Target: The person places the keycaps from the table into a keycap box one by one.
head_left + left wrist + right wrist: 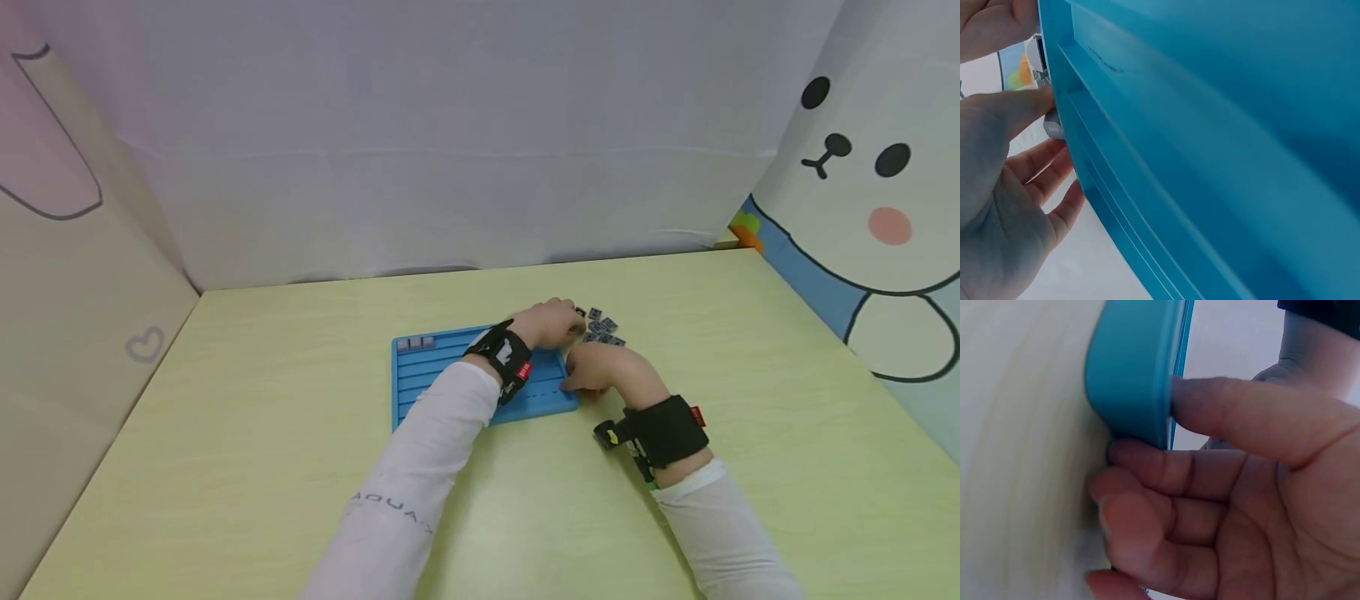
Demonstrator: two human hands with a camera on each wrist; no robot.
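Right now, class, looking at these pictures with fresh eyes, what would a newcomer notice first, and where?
Probably the bright blue tray, standing out mid-view against the pale table. Next come the two hands: the left hand over its far right part, beside small dark tiles, and the right hand gripping its right edge. A large cartoon face also draws the eye at upper right.

A pale yellow wood-grain table point(225, 467) fills the foreground, with a creased whitish backdrop point(450, 125) behind it. The right wall point(795, 217) bears a cartoon animal face point(855, 158); the left wall point(67, 275), a small heart point(145, 344).
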